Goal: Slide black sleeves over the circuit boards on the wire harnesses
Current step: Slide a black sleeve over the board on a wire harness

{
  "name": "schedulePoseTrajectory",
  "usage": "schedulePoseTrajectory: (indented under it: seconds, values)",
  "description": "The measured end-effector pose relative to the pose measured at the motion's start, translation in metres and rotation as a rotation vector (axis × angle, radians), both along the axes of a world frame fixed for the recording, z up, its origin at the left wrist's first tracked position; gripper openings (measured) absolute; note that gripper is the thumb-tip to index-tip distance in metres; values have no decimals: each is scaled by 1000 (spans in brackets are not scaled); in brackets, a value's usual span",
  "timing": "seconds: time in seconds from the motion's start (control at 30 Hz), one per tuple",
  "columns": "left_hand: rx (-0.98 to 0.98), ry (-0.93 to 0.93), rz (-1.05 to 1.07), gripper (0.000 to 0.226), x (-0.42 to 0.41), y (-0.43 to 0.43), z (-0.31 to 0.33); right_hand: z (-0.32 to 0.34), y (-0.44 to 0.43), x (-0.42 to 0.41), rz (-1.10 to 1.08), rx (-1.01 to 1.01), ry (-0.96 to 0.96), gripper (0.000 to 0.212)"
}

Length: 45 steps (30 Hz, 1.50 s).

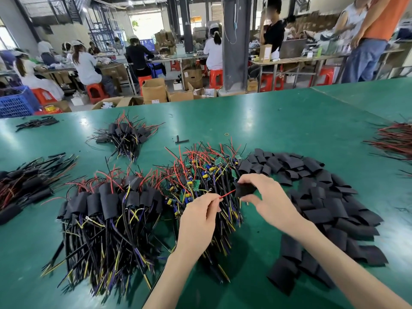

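Sleeve (244,189) pinched in my right grip (268,197), wire (227,193) in my left grip (198,217) just beside; I'd hold the mouth open, feed straight.

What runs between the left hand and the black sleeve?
Head view: a red wire, pinched by the left hand, reaches the black sleeve the right hand holds.

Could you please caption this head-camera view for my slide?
Left hand pinches a red wire whose tip meets the black sleeve pinched by the right hand, above unsleeved harnesses.
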State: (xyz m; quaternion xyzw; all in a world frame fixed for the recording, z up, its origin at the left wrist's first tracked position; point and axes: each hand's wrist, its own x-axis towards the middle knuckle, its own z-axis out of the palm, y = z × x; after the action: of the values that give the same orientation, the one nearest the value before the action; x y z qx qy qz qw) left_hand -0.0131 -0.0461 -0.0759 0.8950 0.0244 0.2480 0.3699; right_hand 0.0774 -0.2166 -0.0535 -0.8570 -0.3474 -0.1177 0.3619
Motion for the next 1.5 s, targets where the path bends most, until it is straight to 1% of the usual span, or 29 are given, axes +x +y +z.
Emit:
schedulePoseTrajectory:
  seconds: [0.1,0.13,0.2,0.3,0.4,0.47,0.53,0.57,0.63,0.7,0.77,0.83,0.87,0.93,1.0,1.07,1.17,1.23,1.37,1.5]
  values:
    - [108,39,4,24,0,-1,-1,3,3,-4,76,-125,-186,34]
    - [107,61,-16,30,-1,-2,-2,3,6,-5,111,-186,-250,34]
    - [71,101,-77,50,-2,-6,-3,3,13,-7,158,-278,-328,34]
    - [43,68,-139,72,-4,-9,-4,-2,23,-10,178,-363,-367,35]
    - [42,15,-140,81,-5,-7,-5,-5,27,-13,188,-434,-337,35]
    - [18,13,-166,80,-7,-6,-4,-4,27,-16,163,-382,-334,35]
    - [18,52,-175,78,-8,-6,-1,-6,25,-19,105,-295,-338,37]
    - [70,58,-150,75,-8,-5,-1,-6,25,-19,75,-255,-309,35]
    - [247,38,-76,70,-8,-2,-4,-6,22,-16,-5,-168,-226,23]
    - [312,90,-48,70,-8,2,-6,-8,15,-8,-101,-61,-174,16]
    - [249,195,-59,60,-7,6,-8,-8,6,0,-176,39,-81,14]
    - [155,264,-65,37,-6,8,-7,-9,-1,6,-211,120,-12,17]
    - [98,267,-66,27,-5,8,-6,-10,-3,7,-215,139,-3,18]
    - [-53,242,-67,17,-4,7,-4,-11,-7,7,-207,132,-2,19]
    - [-189,230,-84,23,-5,7,-1,-11,-11,8,-186,65,-44,17]
    - [-250,242,-104,28,-6,7,2,-7,-13,7,-135,-37,-155,16]
    - [-267,237,-144,25,-9,5,6,-4,-15,9,14,-244,-325,27]
    - [-242,196,-131,21,-10,4,7,-7,-14,11,65,-320,-322,32]
    - [-196,153,-100,22,-9,3,9,-14,-10,7,142,-318,-315,37]
    - [-182,119,-99,22,-8,3,8,-13,-7,0,200,-261,-273,38]
